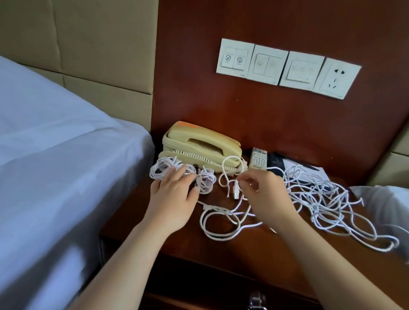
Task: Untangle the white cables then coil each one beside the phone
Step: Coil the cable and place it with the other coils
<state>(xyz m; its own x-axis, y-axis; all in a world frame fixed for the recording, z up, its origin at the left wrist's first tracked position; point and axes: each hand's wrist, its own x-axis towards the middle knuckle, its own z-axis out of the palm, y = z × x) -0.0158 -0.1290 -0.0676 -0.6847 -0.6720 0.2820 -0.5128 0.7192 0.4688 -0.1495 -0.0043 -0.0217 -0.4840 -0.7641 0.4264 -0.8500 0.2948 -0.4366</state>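
Left hand (173, 192) presses flat on coiled white cables (162, 168); right hand (264, 192) seemingly pinches a loose tangled strand (236, 192).

I see 2 white coils (163, 166) lying just before the cream phone (199, 146). 1 loose cable (216, 210) loops on the surface (249, 255), and a white tangle (335, 207) sprawls at right.
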